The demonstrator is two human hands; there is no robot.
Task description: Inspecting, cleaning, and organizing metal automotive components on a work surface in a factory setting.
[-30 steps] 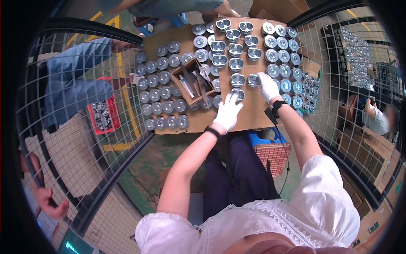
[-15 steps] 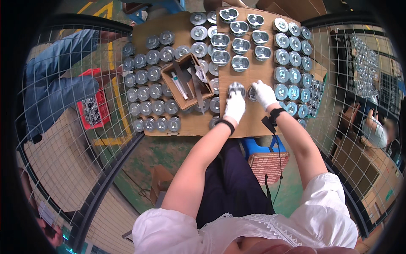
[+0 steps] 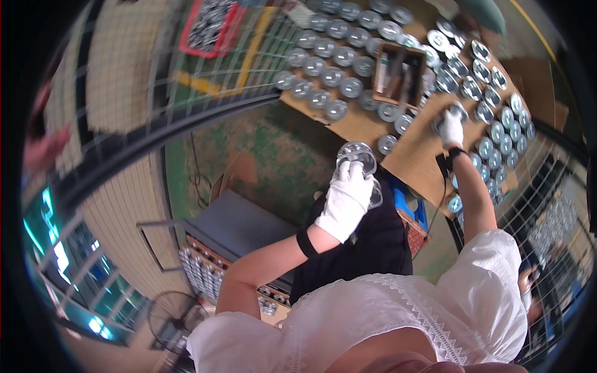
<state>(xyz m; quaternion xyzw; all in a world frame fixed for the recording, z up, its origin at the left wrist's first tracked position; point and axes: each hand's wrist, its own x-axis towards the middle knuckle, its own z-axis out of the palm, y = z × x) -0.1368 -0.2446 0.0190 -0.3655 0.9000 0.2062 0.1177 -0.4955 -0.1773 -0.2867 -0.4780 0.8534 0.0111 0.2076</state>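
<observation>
My left hand (image 3: pixel 348 202), in a white glove, is off the table above my lap, with its fingers closed on a shiny metal piston (image 3: pixel 356 150). Part of another round metal edge shows beside that hand, but I cannot make out what it belongs to. Over the cardboard sheet (image 3: pixel 413 146), my gloved right hand (image 3: pixel 453 129) has its fingers closed on a second piston (image 3: pixel 460 109), which the hand partly covers. Several pistons (image 3: pixel 471 89) lie on the cardboard just beyond it.
Rows of pistons (image 3: pixel 333 76) cover the table's left side, around an open cardboard box (image 3: pixel 387 99) of tools. More rows (image 3: pixel 497 132) stand at the right. A blue stool (image 3: pixel 418 208) is under the near edge. Wire mesh borders the station; a red crate (image 3: pixel 186 43) lies beyond.
The view has swung to the left. My left hand has come off the cardboard toward my body with a piston in it. My right hand stays over the cardboard, now on a piston.
</observation>
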